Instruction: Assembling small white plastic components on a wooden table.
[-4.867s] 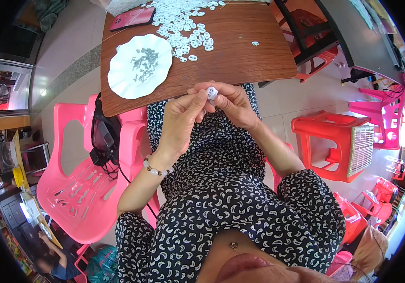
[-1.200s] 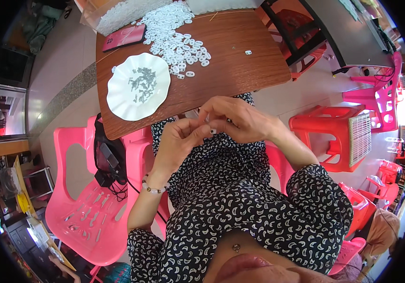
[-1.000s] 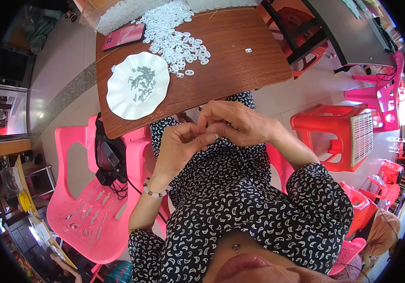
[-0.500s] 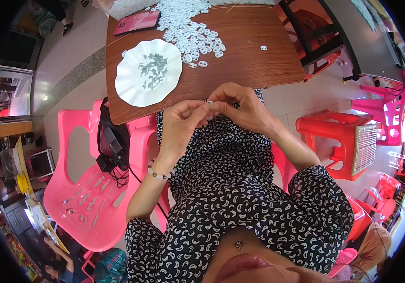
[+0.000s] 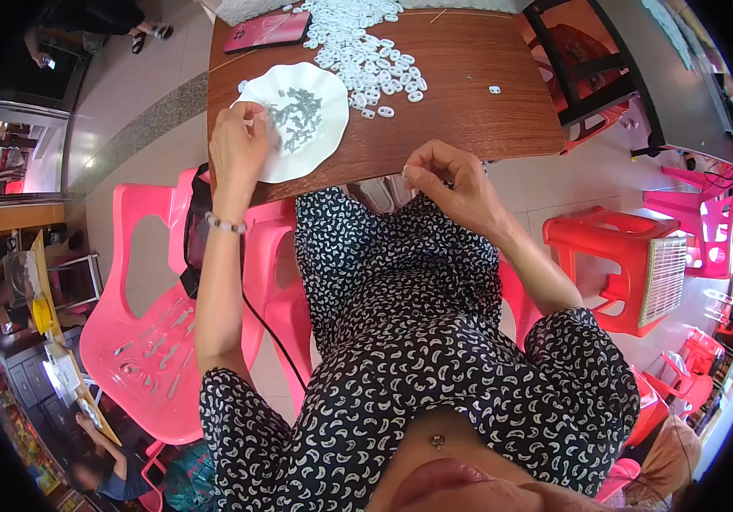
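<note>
My left hand (image 5: pixel 241 152) is over the left side of a white wavy-rimmed plate (image 5: pixel 329 141). Its fingers are bent and partly smeared by motion, so whether they hold anything is unclear. Small grey strip-like pieces (image 5: pixel 300 109) lie scattered in that plate. In front of the table's near edge, my right hand (image 5: pixel 458 186) pinches a small white piece (image 5: pixel 406 172) between thumb and forefinger; most of it is hidden. Beyond the plate, many white oval pieces with two holes (image 5: pixel 375 68) form a loose heap. One similar white piece (image 5: pixel 494 90) lies apart on the right.
The brown wooden table (image 5: pixel 469 51) carries a pink phone-like slab (image 5: pixel 268 31) at the far left. A pink chair (image 5: pixel 140 358) with a black bag (image 5: pixel 198 243) stands on my left. Red stools (image 5: pixel 610 264) are on my right. Another person (image 5: pixel 110 465) is at lower left.
My hands were together in front of the table; the left has moved away to the plate. The right stays near the same place, pinching the small white piece.
</note>
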A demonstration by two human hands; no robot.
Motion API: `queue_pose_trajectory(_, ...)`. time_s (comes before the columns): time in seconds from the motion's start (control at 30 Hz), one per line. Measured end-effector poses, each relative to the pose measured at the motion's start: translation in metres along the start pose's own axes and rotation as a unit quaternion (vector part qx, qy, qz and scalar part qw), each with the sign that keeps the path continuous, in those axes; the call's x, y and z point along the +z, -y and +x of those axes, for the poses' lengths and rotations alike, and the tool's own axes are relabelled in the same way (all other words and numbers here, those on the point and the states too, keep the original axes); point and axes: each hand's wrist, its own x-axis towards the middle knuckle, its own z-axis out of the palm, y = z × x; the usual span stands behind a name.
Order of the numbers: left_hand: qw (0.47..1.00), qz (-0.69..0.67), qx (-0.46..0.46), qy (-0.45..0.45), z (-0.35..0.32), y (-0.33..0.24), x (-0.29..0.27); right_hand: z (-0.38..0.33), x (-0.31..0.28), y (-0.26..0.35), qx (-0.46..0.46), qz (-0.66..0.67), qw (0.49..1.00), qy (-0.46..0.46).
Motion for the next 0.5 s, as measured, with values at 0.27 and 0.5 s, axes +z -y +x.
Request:
queue_pose_trajectory(0.27,0.992,0.105,0.04,0.049,0.014,0.008,0.013,-0.006,0.004,0.0,-0.01,-0.024,1.0,-0.002)
queue_pose_trajectory(0.5,0.991,0.121,0.047,0.042,0.014,0.007,0.018,-0.002,0.006,-0.006,-0.028,-0.04,0.999,-0.015)
